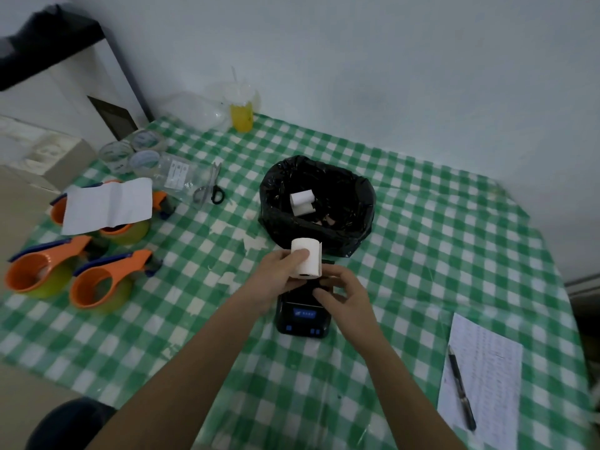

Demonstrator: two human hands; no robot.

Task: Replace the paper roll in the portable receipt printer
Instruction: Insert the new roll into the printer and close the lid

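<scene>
fingers [300, 254] grip paper roll [306, 262] | bin [354, 190]: two rolls [302, 204]

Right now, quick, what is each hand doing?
Left hand: closed around the white paper roll, held above the printer.
Right hand: fingers curled at the roll's lower edge; grip cannot be told.

Green-checked tablecloth [422, 222] (white paper roll [306, 259])
</scene>
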